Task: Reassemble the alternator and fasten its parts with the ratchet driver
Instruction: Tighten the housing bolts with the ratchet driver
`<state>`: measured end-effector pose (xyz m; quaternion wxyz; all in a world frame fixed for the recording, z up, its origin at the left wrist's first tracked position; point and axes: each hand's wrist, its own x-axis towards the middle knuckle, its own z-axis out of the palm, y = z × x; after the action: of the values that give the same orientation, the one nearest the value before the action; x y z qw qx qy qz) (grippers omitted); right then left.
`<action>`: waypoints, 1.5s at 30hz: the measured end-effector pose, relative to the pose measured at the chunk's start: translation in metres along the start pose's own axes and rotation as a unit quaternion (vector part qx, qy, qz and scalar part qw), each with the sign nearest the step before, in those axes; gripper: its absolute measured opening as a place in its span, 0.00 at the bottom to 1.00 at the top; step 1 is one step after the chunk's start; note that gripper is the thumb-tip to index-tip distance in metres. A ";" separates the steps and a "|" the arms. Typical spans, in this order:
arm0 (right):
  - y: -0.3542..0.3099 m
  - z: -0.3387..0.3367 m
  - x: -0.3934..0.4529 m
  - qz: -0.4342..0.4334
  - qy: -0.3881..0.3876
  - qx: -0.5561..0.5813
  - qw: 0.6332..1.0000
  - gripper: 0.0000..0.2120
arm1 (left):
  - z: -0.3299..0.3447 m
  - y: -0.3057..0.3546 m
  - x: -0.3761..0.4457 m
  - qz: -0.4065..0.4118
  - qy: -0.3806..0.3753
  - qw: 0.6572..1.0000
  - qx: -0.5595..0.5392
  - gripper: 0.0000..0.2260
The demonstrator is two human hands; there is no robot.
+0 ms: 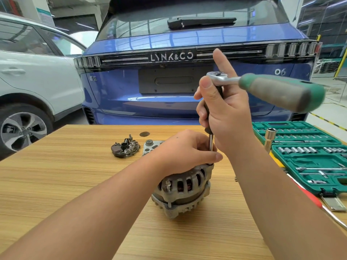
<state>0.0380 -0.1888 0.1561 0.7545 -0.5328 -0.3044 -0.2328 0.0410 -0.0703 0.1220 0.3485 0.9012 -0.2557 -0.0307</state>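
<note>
The alternator (183,190) sat under the left hand (185,151), which pinched the extension bar (211,142) the right hand (225,111) gripped below the ratchet driver (266,87), bare table (65,175) lying leftward.

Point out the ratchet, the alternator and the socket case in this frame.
ratchet (277,91): head view, on its green handle.
alternator (185,186): head view, on the slotted housing side.
socket case (317,162): head view, on the green tray's bare plastic.

Beyond my wooden table (56,184) stand a blue car (169,102) and a white car (37,77).
</note>
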 end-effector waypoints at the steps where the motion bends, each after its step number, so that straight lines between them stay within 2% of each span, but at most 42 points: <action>1: -0.001 0.000 0.000 0.002 0.005 -0.005 1.000 0.24 | 0.000 0.001 -0.001 0.003 -0.003 1.000 -0.018 0.08; 5: -0.007 -0.002 -0.002 -0.002 0.007 -0.022 1.000 0.28 | -0.003 0.001 -0.004 0.009 -0.007 0.997 -0.081 0.16; 8: -0.016 -0.004 0.001 -0.032 0.013 -0.009 0.999 0.24 | -0.005 -0.003 -0.002 0.008 0.020 0.992 -0.128 0.13; 10: -0.019 -0.004 0.002 -0.040 0.016 -0.004 0.999 0.21 | -0.005 -0.004 0.001 -0.007 0.034 0.989 -0.145 0.15; 17: -0.020 0.001 -0.003 -0.018 0.009 -0.011 1.000 0.23 | -0.001 -0.007 0.005 -0.032 0.079 0.986 -0.146 0.15; 22: -0.021 0.005 -0.009 -0.035 -0.018 -0.031 0.999 0.18 | 0.001 -0.003 0.006 -0.053 0.087 0.989 -0.111 0.15; 26: -0.026 0.008 -0.017 -0.041 -0.021 -0.033 0.998 0.20 | 0.001 -0.003 0.008 -0.068 0.087 0.987 -0.119 0.15; 27: -0.026 0.007 -0.019 -0.035 -0.018 -0.030 0.999 0.21 | 0.001 -0.002 0.008 -0.069 0.084 0.987 -0.122 0.15; 30: -0.028 0.003 -0.026 0.000 -0.010 -0.030 0.999 0.16 | 0.001 -0.003 0.011 -0.082 0.075 0.986 -0.125 0.18; 34: -0.032 -0.003 -0.031 0.073 0.011 -0.045 0.996 0.10 | 0.002 -0.004 0.021 -0.099 0.074 0.988 -0.088 0.13; 36: -0.034 -0.006 -0.033 0.117 0.020 -0.028 0.992 0.10 | 0.003 -0.004 0.026 -0.120 0.082 0.989 -0.038 0.10; 41: -0.038 -0.010 -0.041 0.219 0.048 0.013 0.975 0.15 | 0.007 0.002 0.028 -0.175 0.159 0.970 0.055 0.09; 43: -0.041 -0.010 -0.043 0.244 0.057 0.018 0.968 0.16 | 0.009 0.005 0.027 -0.200 0.197 0.960 0.028 0.09; 45: -0.046 -0.010 -0.043 0.260 0.062 0.011 0.964 0.18 | 0.009 0.010 0.023 -0.231 0.219 0.946 -0.064 0.09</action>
<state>-0.0218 -0.2125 0.1535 0.8121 -0.5700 -0.1102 -0.0580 0.0549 -0.0931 0.1249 0.4364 0.8958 0.0447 0.0715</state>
